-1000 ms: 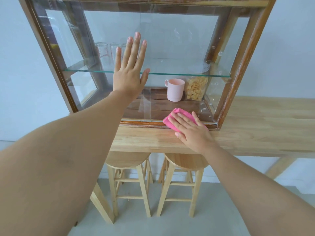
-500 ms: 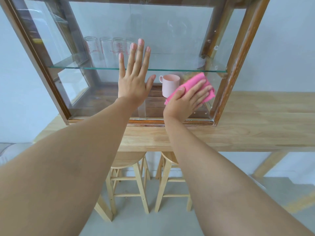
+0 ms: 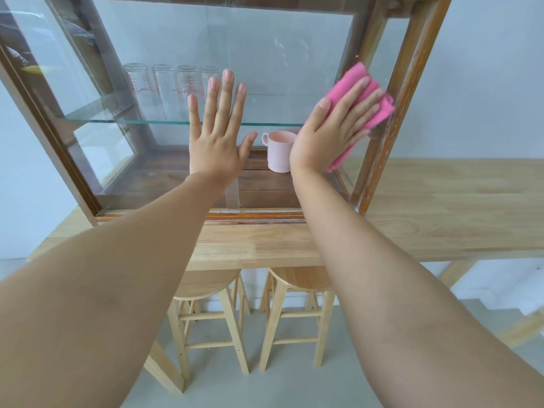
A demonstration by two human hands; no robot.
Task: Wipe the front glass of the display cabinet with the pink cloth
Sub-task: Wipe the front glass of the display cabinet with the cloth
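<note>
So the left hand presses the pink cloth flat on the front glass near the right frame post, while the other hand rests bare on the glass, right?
Not quite: the head view shows the right hand pressing the pink cloth on the front glass near the right frame post; the left hand rests bare.

A pale pink ceramic mug [image 3: 279, 151] stands on the dark wooden floor inside the case, handle to the left. Above it, a row of clear drinking glasses with red lettering [image 3: 173, 91] stands on a glass shelf [image 3: 123, 120]. Two light wooden stools [image 3: 253, 313] are tucked under the light wooden table [image 3: 441, 213].
</note>
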